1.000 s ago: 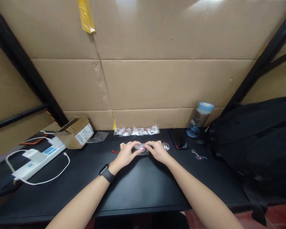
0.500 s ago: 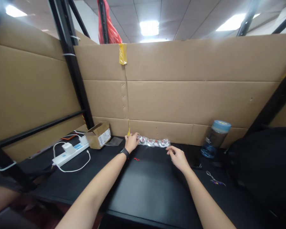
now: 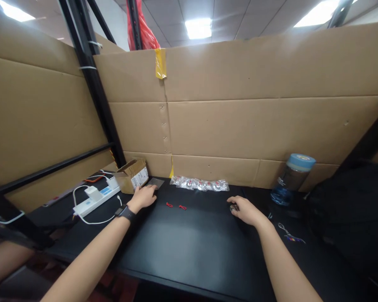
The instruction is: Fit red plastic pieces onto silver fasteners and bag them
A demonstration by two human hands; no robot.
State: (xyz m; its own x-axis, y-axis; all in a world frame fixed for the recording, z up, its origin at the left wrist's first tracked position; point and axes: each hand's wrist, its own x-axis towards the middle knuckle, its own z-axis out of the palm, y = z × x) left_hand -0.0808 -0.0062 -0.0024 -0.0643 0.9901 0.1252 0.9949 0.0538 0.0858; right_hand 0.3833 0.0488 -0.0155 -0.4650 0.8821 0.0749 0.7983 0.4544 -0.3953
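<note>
My left hand (image 3: 143,197) lies over the table beside the cardboard box, fingers stretched out and the fingertips at the edge of a flat clear plastic bag (image 3: 156,183). My right hand (image 3: 244,209) rests low over the table with curled fingers. Between its thumb and fingers shows a small dark, shiny thing (image 3: 234,207), too small to name. A row of clear-wrapped round silvery pieces with red marks (image 3: 200,184) lies along the back panel, apart from both hands. Two small red cord loops, a left loop (image 3: 169,205) and a right loop (image 3: 182,207), lie in front of it.
The open cardboard box (image 3: 134,176) stands left of the bag, near a white power strip (image 3: 97,202) with plugs and cables. On the right are a blue-lidded bottle (image 3: 291,180), a beaded strap (image 3: 291,235) and a black bag (image 3: 349,209). Cardboard panels (image 3: 214,130) wall the back.
My left hand has left the wrapped row and moved left to the clear plastic bag. My right hand has drawn away from the row's right end, slightly nearer. Both red loops now show fully.
</note>
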